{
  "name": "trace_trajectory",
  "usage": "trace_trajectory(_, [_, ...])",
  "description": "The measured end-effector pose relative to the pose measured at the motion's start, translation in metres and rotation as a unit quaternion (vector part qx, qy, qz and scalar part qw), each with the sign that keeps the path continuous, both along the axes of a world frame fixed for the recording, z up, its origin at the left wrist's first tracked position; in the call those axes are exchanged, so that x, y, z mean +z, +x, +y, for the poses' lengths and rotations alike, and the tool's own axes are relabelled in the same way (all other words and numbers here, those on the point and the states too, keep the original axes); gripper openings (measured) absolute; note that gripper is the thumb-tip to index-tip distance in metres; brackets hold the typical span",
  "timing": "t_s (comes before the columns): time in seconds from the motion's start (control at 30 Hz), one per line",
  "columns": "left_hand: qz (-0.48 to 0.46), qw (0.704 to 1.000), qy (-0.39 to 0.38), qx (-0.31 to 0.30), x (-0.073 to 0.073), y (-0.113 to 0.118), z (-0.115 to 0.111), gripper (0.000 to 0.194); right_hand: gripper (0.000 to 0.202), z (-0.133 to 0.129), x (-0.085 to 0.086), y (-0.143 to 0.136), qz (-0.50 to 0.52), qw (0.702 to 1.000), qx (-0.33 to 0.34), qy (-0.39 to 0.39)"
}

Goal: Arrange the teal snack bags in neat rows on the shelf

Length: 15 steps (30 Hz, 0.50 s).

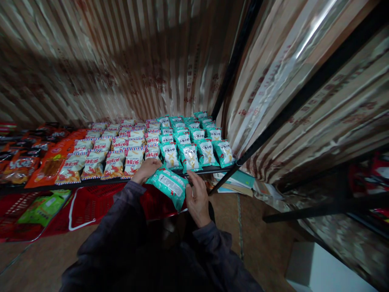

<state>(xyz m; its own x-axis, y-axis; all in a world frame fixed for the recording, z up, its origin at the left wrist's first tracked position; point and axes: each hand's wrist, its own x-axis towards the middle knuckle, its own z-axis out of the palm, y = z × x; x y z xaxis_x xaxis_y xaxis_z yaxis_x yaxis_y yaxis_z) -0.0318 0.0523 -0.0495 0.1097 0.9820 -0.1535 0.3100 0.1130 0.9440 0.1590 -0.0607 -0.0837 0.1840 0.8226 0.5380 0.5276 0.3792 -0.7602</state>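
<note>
A teal snack bag is held between my two hands just in front of the shelf edge, its printed back panel facing up. My left hand grips the bag's upper left corner, fingertips partly hidden behind it. At the opposite end, my right hand has its thumb and fingers closed round the bag's right side. Right behind it on the shelf stand rows of matching teal-and-white bags. To their left are rows of white bags with striped edges.
Orange packets lie farther left on the shelf. Below it are red baskets, one with a green packet. Black shelf posts rise at the right. A white box stands on the floor at lower right.
</note>
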Motion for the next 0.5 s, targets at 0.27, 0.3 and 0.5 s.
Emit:
trace_trajectory(0.27, [0.059, 0.998, 0.004, 0.015, 0.000, -0.005, 0.006, 0.016, 0.039, -0.004, -0.002, 0.005, -0.113, 0.985, 0.129, 0.032])
trace_trajectory(0.3, [0.059, 0.998, 0.001, 0.015, -0.001, -0.006, 0.007, 0.015, 0.038, -0.005, -0.002, 0.007, -0.121, 0.983, 0.138, 0.024])
trace_trajectory(0.5, [0.006, 0.998, 0.044, 0.041, -0.009, -0.010, 0.009, 0.015, 0.066, -0.008, -0.005, 0.013, -0.198, 0.961, 0.194, 0.026])
